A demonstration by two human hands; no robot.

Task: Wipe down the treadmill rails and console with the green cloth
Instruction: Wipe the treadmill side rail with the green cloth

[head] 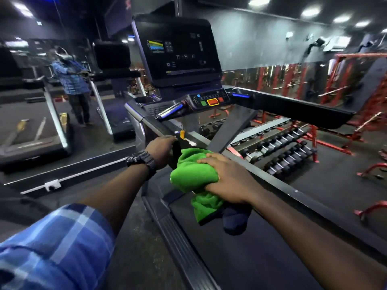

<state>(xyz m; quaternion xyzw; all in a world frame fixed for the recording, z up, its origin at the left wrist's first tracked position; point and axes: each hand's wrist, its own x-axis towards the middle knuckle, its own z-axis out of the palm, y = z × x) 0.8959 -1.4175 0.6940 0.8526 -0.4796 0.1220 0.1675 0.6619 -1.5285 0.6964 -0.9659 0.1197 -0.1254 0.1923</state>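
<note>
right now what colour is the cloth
Bright green cloth, clearest in the head view.

I have only one view, from the camera on the person's head. It looks forward and down along both forearms, very near the left hand (pixel 162 150) and right hand (pixel 227 177) at the treadmill rail (pixel 272 181). Farther ahead it faces the console (pixel 178 53). The wide lens bends the edges.
</note>
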